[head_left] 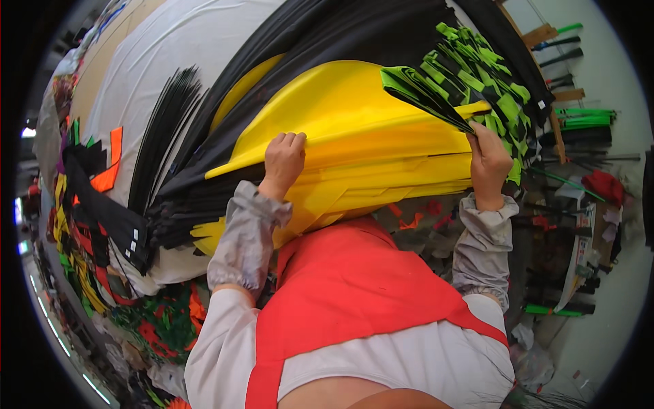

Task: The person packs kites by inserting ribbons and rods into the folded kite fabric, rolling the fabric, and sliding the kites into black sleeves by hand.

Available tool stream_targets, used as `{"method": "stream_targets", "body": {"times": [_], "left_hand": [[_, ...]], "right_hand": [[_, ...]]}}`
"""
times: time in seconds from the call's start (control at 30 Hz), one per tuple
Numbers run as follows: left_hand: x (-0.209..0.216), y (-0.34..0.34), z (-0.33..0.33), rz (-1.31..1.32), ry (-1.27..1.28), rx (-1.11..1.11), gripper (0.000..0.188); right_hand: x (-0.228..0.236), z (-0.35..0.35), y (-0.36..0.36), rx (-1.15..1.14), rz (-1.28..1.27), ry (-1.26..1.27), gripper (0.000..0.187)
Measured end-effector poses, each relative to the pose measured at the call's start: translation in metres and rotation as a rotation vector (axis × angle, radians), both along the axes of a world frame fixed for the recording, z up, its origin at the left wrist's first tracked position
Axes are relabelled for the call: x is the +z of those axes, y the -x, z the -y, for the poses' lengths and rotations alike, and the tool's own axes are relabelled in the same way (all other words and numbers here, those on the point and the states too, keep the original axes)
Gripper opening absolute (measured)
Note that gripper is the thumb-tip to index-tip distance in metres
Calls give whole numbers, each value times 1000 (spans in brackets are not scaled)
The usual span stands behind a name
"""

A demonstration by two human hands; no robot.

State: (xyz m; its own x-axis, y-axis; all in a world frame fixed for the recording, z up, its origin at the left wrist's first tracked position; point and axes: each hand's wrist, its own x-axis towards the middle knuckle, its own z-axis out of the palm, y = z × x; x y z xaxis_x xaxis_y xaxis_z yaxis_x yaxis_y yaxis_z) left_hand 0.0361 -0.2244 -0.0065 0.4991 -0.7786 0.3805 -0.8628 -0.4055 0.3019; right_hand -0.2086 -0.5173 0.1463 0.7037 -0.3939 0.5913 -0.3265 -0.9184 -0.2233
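Observation:
A large yellow fabric panel [327,95] with a black part lies across a stack of similar yellow and black pieces [381,184] at the table's near edge. My left hand [285,162] is closed, its fingers pinching the panel's near edge left of the middle. My right hand [489,162] is closed on the tapered end of a folded black and green fabric strip [424,95], beside the panel's right corner. The strip fans out over the yellow cloth toward the far left. Whether the right fingers also grip the yellow corner is hidden.
Black and green strips [507,102] are heaped at the right. Thin black strips [160,136] and an orange strip [109,170] lie on the white table cover [170,41] at the left. Colourful scraps [160,320] fill the lower left; racked tools and rods [579,119] stand at the right wall.

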Motion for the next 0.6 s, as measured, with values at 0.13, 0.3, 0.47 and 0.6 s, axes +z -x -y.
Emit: {"method": "stream_targets", "body": {"times": [0.13,0.3,0.47,0.6], "left_hand": [[38,28,-56,11,-112,-202,17],[51,80,-145,-103,-194,-157,12],[85,106,-206,-273,-223,70,10],[74,89,-226,-292,-138,242,9]], "right_hand": [[-2,-34,-42,196,-36,-20,23],[-43,-93,-118,706,-311,-60,15],[-143,-163,-131,911,-593,-214,16],[-148,-225,-159,1319,-1164,-339,24]]}}
